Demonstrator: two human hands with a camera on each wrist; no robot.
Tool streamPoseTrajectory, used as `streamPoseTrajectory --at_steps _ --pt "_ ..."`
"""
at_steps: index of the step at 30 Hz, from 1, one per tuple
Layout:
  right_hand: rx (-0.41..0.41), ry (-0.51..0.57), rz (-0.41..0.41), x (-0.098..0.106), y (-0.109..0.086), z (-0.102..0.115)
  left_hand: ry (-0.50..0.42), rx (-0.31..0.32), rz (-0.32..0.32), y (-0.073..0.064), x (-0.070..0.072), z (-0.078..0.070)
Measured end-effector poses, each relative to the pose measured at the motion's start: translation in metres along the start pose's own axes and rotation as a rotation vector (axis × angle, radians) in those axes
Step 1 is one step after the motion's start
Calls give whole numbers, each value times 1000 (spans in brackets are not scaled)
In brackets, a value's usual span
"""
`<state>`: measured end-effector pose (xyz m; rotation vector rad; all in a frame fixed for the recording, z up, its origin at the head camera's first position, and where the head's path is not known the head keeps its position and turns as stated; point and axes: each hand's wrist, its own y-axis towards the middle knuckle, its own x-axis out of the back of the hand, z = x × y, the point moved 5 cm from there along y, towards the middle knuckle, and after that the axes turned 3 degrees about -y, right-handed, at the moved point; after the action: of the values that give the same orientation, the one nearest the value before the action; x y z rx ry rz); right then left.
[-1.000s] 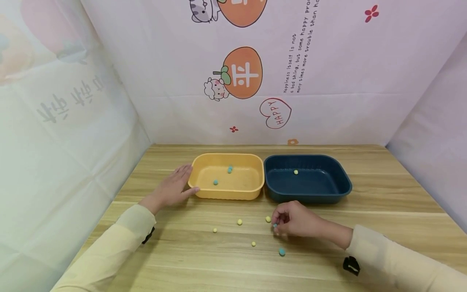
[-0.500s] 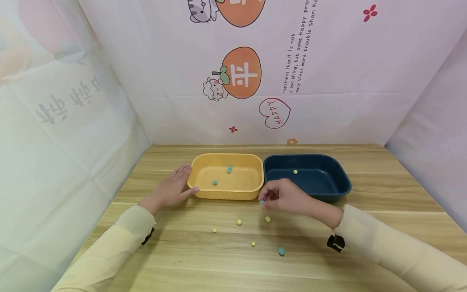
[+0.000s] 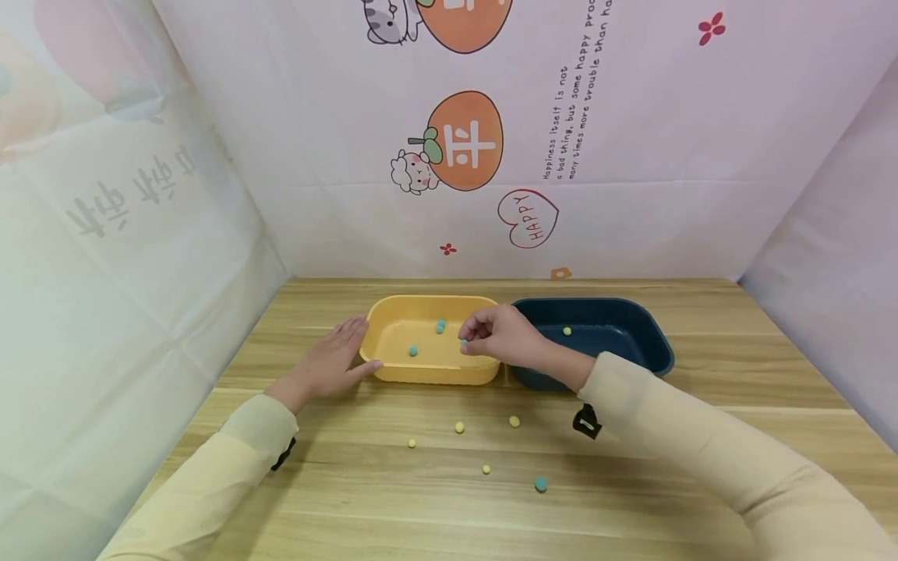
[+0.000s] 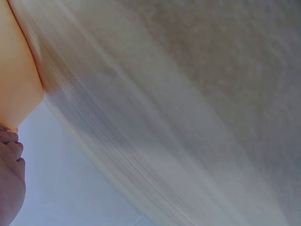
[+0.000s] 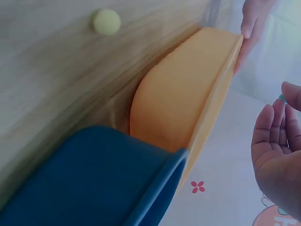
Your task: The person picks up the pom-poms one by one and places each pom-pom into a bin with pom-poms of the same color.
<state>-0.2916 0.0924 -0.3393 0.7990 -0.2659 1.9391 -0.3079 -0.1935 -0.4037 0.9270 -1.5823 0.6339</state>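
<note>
My right hand (image 3: 501,336) pinches a small teal ball (image 3: 464,344) between thumb and fingertips, above the right part of the yellow bin (image 3: 435,375). The right wrist view also shows the teal ball (image 5: 282,98) at the fingertips. My left hand (image 3: 328,365) rests with fairly straight fingers against the left end of the yellow bin, its thumb on the front rim. Inside that bin lie several teal balls, one (image 3: 413,351) towards the front and others (image 3: 440,326) further back. The dark blue bin (image 3: 592,382) stands to the right and holds a pale yellow ball (image 3: 567,331).
In front of the bins, several pale yellow balls (image 3: 514,421) lie scattered on the wooden table (image 3: 379,499). A loose teal ball (image 3: 541,485) is nearer the front edge. A printed white cloth (image 3: 337,156) hangs behind and along the sides.
My right hand has lifted the teal ball from the table and carried it left and away from me, over the yellow bin. My left hand stays in place.
</note>
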Motion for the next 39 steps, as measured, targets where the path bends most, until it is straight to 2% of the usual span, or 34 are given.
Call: streamPoseTrajectory --at_steps 10,19,32,39 --pt "-52 -8 -67 -13 39 -7 -12 -3 -6 0 0 -1" --pt "-132 -8 -114 -25 63 -15 1 -5 -7 0 2 -1" --pt "-204 -58 -76 -46 74 -29 -4 10 4 -2 -2 0" --pt "-219 -52 -93 -49 75 -35 -14 8 3 -2 -2 0"
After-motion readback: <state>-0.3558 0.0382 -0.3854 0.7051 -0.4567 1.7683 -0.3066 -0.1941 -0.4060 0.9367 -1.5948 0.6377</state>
